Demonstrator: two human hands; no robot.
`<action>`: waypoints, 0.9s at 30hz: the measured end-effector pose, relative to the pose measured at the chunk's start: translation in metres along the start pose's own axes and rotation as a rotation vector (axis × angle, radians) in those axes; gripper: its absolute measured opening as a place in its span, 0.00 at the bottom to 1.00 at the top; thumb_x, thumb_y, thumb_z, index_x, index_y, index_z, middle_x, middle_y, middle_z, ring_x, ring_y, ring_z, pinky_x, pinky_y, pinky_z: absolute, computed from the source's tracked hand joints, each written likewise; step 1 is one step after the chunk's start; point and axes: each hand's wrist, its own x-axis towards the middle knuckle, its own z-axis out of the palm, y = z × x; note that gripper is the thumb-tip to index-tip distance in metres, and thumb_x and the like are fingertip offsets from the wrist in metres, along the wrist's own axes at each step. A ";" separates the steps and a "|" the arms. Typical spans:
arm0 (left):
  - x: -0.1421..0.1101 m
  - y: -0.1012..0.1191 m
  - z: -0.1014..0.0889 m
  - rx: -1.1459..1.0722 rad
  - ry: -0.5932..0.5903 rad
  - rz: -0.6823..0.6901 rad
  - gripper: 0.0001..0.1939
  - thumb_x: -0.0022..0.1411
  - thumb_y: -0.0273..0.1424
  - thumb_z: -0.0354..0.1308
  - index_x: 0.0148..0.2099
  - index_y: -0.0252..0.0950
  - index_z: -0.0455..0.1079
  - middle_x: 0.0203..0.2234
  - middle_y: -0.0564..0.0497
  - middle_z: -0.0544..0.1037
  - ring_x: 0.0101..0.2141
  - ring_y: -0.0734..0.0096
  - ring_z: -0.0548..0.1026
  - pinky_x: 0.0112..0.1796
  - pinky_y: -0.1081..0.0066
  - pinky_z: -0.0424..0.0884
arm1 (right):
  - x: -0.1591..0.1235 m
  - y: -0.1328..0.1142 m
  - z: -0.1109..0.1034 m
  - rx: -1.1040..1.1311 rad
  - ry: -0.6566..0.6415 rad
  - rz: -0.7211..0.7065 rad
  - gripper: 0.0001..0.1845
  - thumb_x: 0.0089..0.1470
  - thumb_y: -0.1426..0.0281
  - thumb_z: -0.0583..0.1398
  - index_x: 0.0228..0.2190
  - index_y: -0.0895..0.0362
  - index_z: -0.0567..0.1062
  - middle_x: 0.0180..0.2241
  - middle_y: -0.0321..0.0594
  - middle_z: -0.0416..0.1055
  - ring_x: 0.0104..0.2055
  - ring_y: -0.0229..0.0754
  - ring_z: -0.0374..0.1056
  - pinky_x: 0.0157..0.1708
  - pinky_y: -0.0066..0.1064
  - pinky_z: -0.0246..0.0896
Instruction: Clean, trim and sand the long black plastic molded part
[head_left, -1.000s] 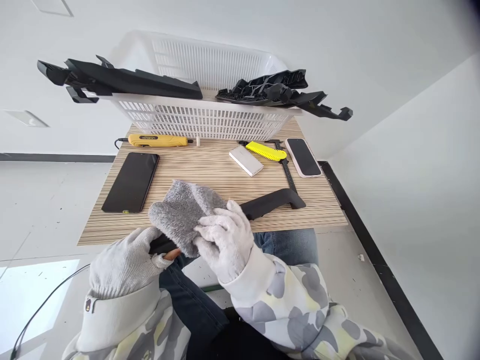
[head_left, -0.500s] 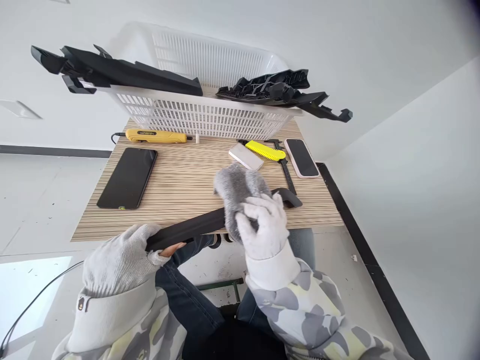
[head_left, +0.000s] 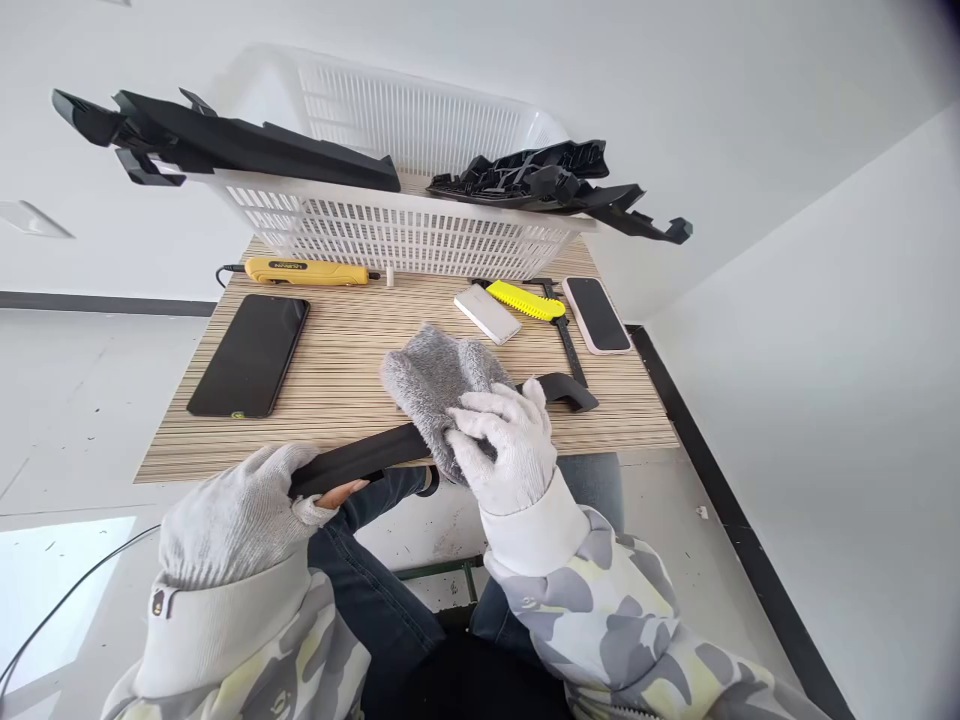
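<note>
left grip (head_left: 234, 515): black strip (head_left: 364, 456) | right grip (head_left: 511, 448): gray cloth (head_left: 433, 378) over strip

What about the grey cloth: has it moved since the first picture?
Yes. Judged against the white block, the cloth has shifted right along the black part, though it lies left of its spot half a second ago.

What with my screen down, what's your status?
Left hand gripping black part. Right hand holding grey cloth against it. Black caliper close to its bent end.
</note>
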 end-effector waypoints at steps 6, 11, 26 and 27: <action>-0.004 0.011 -0.009 0.066 -0.060 0.017 0.28 0.56 0.61 0.51 0.43 0.46 0.76 0.39 0.49 0.81 0.35 0.55 0.81 0.29 0.65 0.66 | 0.007 0.020 -0.011 -0.066 -0.059 -0.009 0.06 0.56 0.63 0.67 0.37 0.43 0.85 0.43 0.36 0.82 0.51 0.54 0.74 0.65 0.59 0.50; -0.003 0.008 -0.007 0.032 -0.069 -0.006 0.27 0.56 0.60 0.53 0.42 0.45 0.76 0.37 0.48 0.81 0.36 0.53 0.80 0.30 0.63 0.66 | 0.017 0.013 -0.012 -0.040 -0.152 -0.009 0.05 0.54 0.64 0.67 0.34 0.46 0.85 0.42 0.37 0.83 0.49 0.53 0.75 0.62 0.56 0.54; -0.022 0.026 -0.026 0.052 0.084 0.077 0.26 0.62 0.56 0.51 0.41 0.43 0.77 0.37 0.48 0.83 0.36 0.52 0.81 0.32 0.63 0.66 | 0.005 0.045 0.005 -0.200 0.275 -0.167 0.04 0.58 0.67 0.63 0.32 0.53 0.76 0.37 0.40 0.82 0.44 0.50 0.76 0.60 0.50 0.59; -0.023 0.026 -0.031 0.051 0.112 0.081 0.25 0.61 0.56 0.52 0.40 0.43 0.78 0.36 0.50 0.83 0.36 0.53 0.81 0.32 0.64 0.66 | 0.004 0.034 0.008 -0.187 0.287 -0.171 0.03 0.59 0.67 0.63 0.34 0.54 0.76 0.39 0.41 0.82 0.46 0.50 0.75 0.62 0.51 0.57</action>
